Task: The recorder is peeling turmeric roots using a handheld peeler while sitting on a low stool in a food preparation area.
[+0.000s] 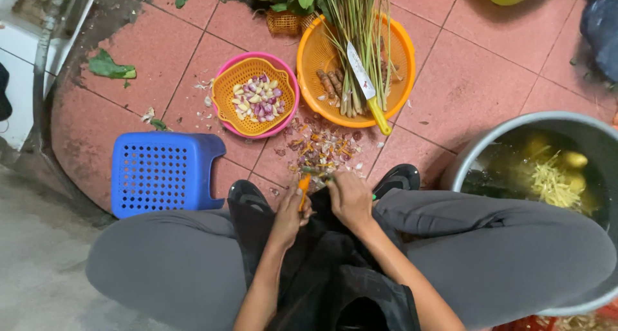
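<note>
A perforated blue plastic stool (164, 171) sits at your left. Next, a round orange mesh basket (253, 96) inside a pink bowl (288, 80) holds shallots and garlic cloves. Your left hand (291, 210) grips an orange-handled small knife (302, 188); your right hand (349, 199) pinches a thin green stalk (315, 172) over scattered peelings (322, 144). Beyond, an orange colander (402, 54) carries lemongrass; a grey metal pot (470, 154) stands right.

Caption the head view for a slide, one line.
Squatting person's left hand grips an orange-handled peeler, right hand alongside, over peelings on red tiles.
</note>
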